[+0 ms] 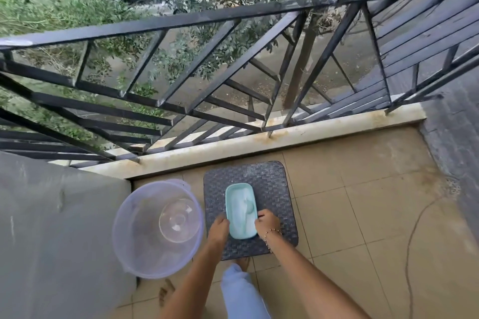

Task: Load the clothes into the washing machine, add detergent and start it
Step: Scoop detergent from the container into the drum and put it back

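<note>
A light blue rectangular tub [240, 211] with white detergent powder and a scoop in it rests on a dark woven stool [269, 181]. My left hand [219, 228] grips the tub's near left side. My right hand [267, 223], with a beaded bracelet at the wrist, grips its near right side. No lid is on the tub. Neither the washing machine nor any clothes can be seen for certain.
A clear plastic bucket [145, 238] with a transparent bowl [180, 220] inside stands left of the stool. A grey covered surface [51, 228] fills the left. A black metal railing [207, 72] and a stone ledge [259, 137] bound the tiled balcony floor [375, 202]. A thin cable [412, 241] trails at right.
</note>
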The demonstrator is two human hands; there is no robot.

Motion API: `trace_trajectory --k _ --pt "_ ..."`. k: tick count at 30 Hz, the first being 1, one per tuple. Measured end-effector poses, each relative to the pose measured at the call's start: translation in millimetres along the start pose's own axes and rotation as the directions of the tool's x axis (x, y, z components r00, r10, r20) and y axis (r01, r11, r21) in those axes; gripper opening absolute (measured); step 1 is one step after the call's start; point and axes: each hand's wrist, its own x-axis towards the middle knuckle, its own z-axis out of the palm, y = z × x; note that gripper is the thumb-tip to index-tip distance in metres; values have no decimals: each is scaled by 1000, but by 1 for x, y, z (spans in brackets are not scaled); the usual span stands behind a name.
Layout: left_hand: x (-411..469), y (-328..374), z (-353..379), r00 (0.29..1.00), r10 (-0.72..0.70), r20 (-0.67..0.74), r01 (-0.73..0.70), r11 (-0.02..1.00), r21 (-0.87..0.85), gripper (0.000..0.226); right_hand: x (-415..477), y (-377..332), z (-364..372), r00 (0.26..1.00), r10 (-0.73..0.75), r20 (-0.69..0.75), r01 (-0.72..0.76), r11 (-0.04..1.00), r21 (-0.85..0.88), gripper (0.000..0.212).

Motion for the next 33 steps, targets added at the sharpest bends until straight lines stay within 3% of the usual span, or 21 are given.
trace_trajectory --k 5,14,21,24,28,31,33 --pt "6 -3 4 999 -39 -8 39 996 82 36 1 0 0 1000 -18 -18 17 1000 -19 24" --pt "-15 12 -4 1000 6 22 -3 990 -142 32 -21 -26 -20 989 -123 -85 125 992 8 14" --pt "-58 32 -47 993 62 -103 -86 968 -238 28 -71 -75 -40 950 -294 -101 293 956 -22 18" --pt "-87 31 -71 990 59 -127 -105 914 -392 21 -104 -91 -44 916 -387 -105 381 922 -72 23" --pt "-125 17 -117 979 77 -187 -166 839 -519 29 -158 -110 -42 857 -505 -102 494 861 -119 23" --pt "-158 -2 -157 972 175 -157 -234 800 -553 29 -203 -123 -28 801 -598 -38 591 799 -108 19" --pt "-181 -17 -180 963 251 -101 -250 682 -687 35 -235 -132 -14 757 -653 26 652 753 -83 17"
